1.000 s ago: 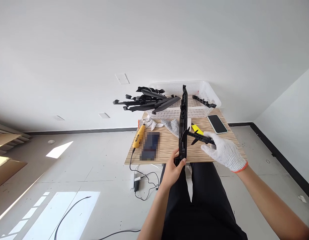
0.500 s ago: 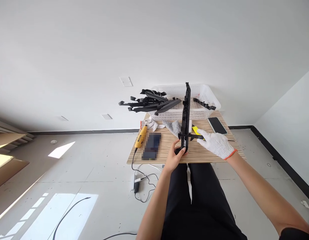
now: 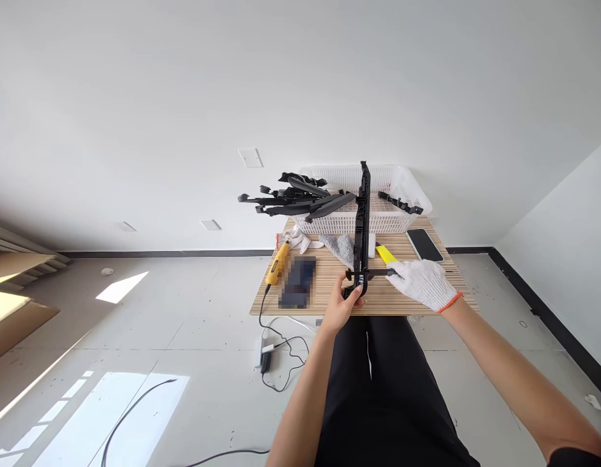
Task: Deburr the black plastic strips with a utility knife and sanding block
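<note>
My bare left hand (image 3: 340,310) is closed around the near end of a long black plastic part (image 3: 361,220), which points away from me over the table. My right hand (image 3: 421,282) wears a white knit glove with an orange cuff. Its fingers are closed on one end of a thin black bar (image 3: 377,273). This bar lies crosswise over the long part, just beyond my left thumb; its exact kind is unclear. Just beyond my gloved fingers lies a yellow-handled tool (image 3: 386,253), partly hidden.
A white plastic basket (image 3: 324,226) at the back holds several black plastic parts (image 3: 300,200). On the wooden table (image 3: 329,295) lie a yellow corded tool (image 3: 277,263), a blurred dark device (image 3: 298,282), a white glove (image 3: 300,240), a grey cloth (image 3: 339,248) and a phone (image 3: 425,245).
The thin black bar has moved slightly towards me along the long part, closer to my left thumb. My right hand has moved a little with it. The left hand keeps its hold.
</note>
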A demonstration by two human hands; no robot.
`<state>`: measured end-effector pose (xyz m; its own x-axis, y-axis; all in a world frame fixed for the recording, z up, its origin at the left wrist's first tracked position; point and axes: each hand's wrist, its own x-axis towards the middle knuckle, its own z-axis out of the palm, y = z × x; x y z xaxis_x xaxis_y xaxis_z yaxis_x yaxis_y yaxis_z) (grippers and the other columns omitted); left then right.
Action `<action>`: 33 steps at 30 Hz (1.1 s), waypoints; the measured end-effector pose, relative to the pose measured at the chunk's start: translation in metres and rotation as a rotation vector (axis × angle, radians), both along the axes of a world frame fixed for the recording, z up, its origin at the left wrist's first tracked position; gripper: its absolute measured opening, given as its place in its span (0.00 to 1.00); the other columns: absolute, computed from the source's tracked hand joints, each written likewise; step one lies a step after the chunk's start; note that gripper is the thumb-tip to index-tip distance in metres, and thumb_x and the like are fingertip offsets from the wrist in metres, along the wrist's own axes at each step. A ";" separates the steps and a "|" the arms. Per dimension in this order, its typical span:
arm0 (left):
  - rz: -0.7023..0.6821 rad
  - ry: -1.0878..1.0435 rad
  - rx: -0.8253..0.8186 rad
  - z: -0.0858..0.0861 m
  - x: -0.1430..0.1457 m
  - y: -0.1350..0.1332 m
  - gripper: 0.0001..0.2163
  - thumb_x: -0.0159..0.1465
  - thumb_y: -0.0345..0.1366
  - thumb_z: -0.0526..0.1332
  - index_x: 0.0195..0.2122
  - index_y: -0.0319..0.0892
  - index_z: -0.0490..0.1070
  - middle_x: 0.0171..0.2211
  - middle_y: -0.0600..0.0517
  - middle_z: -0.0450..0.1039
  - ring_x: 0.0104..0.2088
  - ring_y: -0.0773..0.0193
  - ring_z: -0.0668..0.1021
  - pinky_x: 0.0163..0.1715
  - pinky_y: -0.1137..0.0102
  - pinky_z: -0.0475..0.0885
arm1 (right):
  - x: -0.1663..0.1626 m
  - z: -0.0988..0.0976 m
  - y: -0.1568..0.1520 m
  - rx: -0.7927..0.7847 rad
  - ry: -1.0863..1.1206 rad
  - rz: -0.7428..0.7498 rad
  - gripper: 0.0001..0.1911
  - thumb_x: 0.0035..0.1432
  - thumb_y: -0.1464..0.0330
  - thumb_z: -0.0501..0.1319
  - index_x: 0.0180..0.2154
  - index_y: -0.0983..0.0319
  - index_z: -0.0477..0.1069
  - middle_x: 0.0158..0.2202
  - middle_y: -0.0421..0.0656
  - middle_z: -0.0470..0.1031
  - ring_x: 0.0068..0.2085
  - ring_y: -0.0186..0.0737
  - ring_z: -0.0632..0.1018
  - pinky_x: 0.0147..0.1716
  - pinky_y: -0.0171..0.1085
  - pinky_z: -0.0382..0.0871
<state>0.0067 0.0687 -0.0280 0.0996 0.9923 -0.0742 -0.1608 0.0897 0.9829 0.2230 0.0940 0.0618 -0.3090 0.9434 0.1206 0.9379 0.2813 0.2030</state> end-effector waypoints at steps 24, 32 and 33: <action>-0.036 0.122 0.012 0.010 0.000 -0.005 0.25 0.65 0.54 0.59 0.56 0.45 0.61 0.44 0.48 0.72 0.30 0.62 0.80 0.34 0.64 0.77 | -0.004 -0.087 -0.017 0.093 0.574 -0.279 0.23 0.67 0.52 0.53 0.46 0.59 0.78 0.35 0.46 0.83 0.33 0.45 0.81 0.31 0.37 0.63; -0.053 0.108 0.017 0.008 -0.002 -0.004 0.26 0.65 0.53 0.59 0.60 0.47 0.58 0.43 0.49 0.72 0.30 0.63 0.80 0.35 0.64 0.78 | -0.004 -0.084 -0.018 0.030 0.750 -0.310 0.24 0.60 0.48 0.59 0.48 0.56 0.78 0.40 0.42 0.84 0.39 0.44 0.83 0.36 0.37 0.68; -0.053 0.104 0.016 0.009 -0.002 -0.004 0.27 0.65 0.53 0.59 0.61 0.47 0.58 0.44 0.49 0.72 0.30 0.64 0.79 0.35 0.64 0.78 | -0.004 -0.083 -0.018 0.025 0.746 -0.317 0.24 0.60 0.47 0.58 0.47 0.55 0.78 0.39 0.41 0.84 0.39 0.44 0.83 0.36 0.37 0.68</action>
